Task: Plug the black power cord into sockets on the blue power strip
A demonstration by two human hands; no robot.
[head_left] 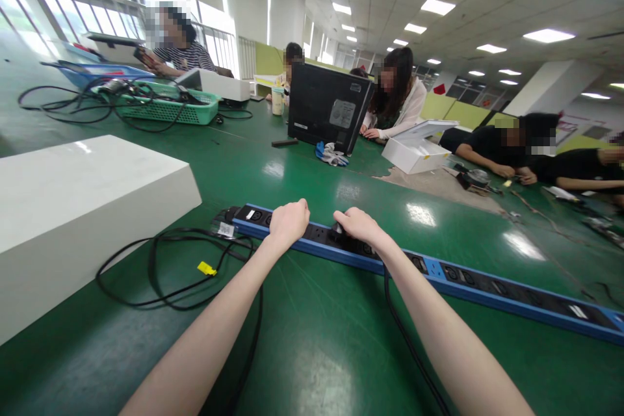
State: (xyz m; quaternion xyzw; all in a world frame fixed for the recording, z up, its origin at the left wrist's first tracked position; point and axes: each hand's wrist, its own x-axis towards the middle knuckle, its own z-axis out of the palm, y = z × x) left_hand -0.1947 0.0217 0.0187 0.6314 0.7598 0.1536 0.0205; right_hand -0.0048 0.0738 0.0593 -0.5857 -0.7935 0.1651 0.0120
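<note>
A long blue and black power strip [492, 290] lies slantwise across the green table [312, 351]. My left hand [289, 221] is closed on the strip's left part; its fingertips are hidden, so I cannot make out if it grips anything besides the strip. To its right, my right hand [359, 224] is closed round a black plug [337, 230] at the strip's sockets. A black cable [407, 331] runs down from under my right wrist. Another black cable [160, 299] with a yellow tag [207, 268] lies coiled left of my left hand, near the strip's end.
A large white box [88, 195] stands at the left. Farther back are a green basket [166, 110] of cables, a black computer case [326, 104], gloves [332, 154] and an open white carton [416, 151]. Several people sit or lean round the table's far side.
</note>
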